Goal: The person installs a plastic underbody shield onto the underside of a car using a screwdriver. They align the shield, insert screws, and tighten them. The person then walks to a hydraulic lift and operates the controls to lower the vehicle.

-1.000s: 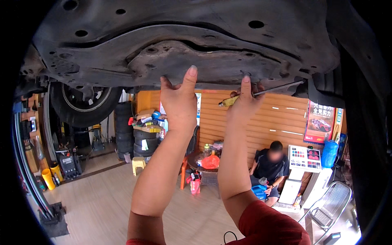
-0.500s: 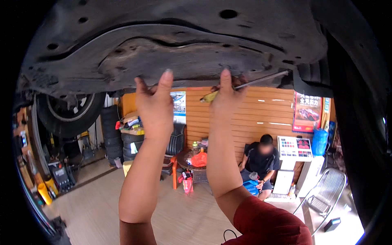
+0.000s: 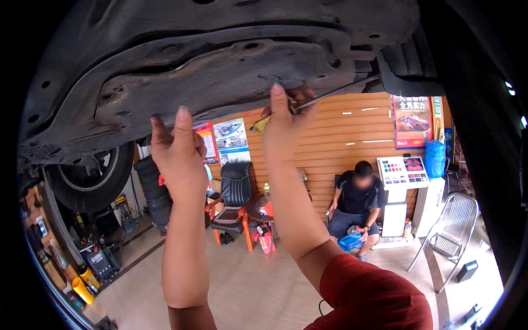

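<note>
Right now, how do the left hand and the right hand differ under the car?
The right hand grips a screwdriver with a yellow handle, its shaft running up to the right along the underbody panel; the left hand holds nothing. The right hand sits higher, with a fingertip at the panel's edge; the left hand is lower, and I cannot tell whether its fingers touch the panel. Both are raised overhead, backs toward the camera.
</note>
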`<state>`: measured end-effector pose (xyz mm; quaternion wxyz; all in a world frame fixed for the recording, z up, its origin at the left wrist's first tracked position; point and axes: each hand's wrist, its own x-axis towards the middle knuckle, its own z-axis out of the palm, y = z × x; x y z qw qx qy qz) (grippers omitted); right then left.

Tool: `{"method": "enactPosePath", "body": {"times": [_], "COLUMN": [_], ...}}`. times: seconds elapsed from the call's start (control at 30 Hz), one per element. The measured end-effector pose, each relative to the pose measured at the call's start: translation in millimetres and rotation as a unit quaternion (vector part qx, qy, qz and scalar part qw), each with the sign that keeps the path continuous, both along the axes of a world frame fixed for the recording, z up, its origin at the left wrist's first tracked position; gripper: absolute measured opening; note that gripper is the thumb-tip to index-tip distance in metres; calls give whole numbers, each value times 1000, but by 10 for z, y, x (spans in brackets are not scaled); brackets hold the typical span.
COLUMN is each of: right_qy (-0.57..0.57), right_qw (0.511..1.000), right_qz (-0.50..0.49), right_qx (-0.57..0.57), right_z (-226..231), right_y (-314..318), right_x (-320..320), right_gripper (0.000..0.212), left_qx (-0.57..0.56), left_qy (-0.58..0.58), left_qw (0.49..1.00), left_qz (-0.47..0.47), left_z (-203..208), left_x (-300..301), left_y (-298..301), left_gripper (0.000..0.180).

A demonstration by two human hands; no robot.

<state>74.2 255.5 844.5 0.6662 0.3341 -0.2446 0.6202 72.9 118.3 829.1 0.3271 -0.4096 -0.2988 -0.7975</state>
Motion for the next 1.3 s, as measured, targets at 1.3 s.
{"method": "enactPosePath", "body": {"times": [1.3], "right_qy": [41], "right_qw": [992], "right_qz": [-116], "right_qx": [-36], "right_z": [299], "right_y": [571], "right_x": [-338], "right_gripper": [39], "left_qx": [-146], "left_qy": [76], "left_qw": [931], "left_qz": [325], "left_z": [-76], "left_x": [-506], "left_y": [-199], "left_gripper": [47]}}
